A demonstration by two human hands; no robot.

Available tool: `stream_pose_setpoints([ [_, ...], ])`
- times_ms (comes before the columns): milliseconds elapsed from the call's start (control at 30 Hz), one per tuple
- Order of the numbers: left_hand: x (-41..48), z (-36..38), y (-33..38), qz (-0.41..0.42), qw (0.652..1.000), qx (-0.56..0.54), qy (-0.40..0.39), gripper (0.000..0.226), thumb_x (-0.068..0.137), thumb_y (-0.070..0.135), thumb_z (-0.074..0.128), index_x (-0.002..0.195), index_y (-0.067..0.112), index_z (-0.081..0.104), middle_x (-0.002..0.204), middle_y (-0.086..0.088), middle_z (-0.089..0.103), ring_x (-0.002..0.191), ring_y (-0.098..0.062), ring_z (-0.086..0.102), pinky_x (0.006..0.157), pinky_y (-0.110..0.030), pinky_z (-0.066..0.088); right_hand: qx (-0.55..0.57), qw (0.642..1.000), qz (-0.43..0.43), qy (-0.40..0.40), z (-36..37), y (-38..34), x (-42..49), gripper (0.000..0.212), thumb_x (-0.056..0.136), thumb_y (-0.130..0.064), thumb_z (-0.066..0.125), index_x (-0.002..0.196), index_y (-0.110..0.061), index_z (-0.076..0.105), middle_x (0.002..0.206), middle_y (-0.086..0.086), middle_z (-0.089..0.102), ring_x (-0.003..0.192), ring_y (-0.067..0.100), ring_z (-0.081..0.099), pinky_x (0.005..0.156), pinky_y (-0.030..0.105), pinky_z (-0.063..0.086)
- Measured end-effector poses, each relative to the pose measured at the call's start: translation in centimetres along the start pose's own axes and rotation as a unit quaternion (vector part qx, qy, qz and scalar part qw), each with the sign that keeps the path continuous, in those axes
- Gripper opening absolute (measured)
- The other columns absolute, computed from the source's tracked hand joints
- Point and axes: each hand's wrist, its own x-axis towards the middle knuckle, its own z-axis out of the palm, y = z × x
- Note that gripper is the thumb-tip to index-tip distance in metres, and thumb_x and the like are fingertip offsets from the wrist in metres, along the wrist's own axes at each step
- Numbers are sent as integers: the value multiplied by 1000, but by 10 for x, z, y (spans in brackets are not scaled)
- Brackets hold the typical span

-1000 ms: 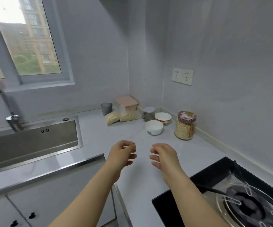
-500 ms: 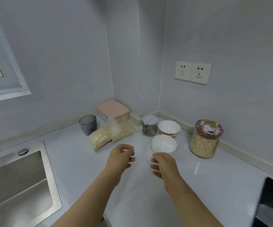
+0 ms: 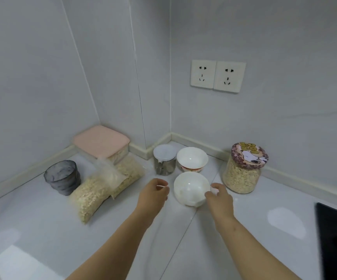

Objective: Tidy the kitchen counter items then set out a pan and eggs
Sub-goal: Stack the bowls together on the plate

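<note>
A plain white bowl (image 3: 190,187) sits on the white counter (image 3: 183,249) in the corner. My left hand (image 3: 153,196) hovers just left of it with loosely curled fingers, holding nothing. My right hand (image 3: 219,197) is at the bowl's right rim, fingers curved beside it; contact is unclear. Behind stand a second white bowl with a red pattern (image 3: 192,159) and a small steel canister with a white lid (image 3: 164,161). A glass jar of oats with a cartoon lid (image 3: 244,168) is to the right.
Two clear bags of oats (image 3: 103,186) lie left of the bowls, beside a grey cup (image 3: 62,177) and a pink-lidded box (image 3: 101,143). The black stove edge (image 3: 335,239) is at far right. Two wall sockets (image 3: 218,76) sit above the counter.
The view has swung right and closer to the corner, losing the sink and window. Both hands have reached forward and now flank the plain white bowl.
</note>
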Motion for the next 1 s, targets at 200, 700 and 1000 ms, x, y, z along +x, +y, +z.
stream_pose_setpoints([
  [200, 32, 36, 8, 17, 997, 78, 10, 23, 93, 18, 51, 115, 15, 56, 109, -2, 59, 90, -15, 52, 73, -25, 40, -13, 994, 72, -83, 9, -1, 24, 52, 93, -18, 48, 141, -15, 28, 127, 14, 48, 82, 20, 50, 58, 23, 43],
  [700, 120, 88, 30, 260, 820, 502, -86, 51, 95, 6, 34, 145, 15, 26, 152, -2, 26, 143, -22, 17, 111, -35, 27, -3, 994, 107, 32, -62, 35, 29, 30, 87, -6, 44, 115, -12, 50, 108, 21, 61, 59, 27, 61, 41, 24, 49],
  [1000, 118, 84, 4, 277, 754, 590, -82, 33, 98, 18, 32, 126, 15, 48, 122, -8, 54, 119, -25, 47, 95, -33, 40, -1, 993, 112, 30, -71, 37, 25, 28, 87, -4, 40, 113, -15, 47, 100, 24, 64, 51, 25, 60, 39, 22, 47],
])
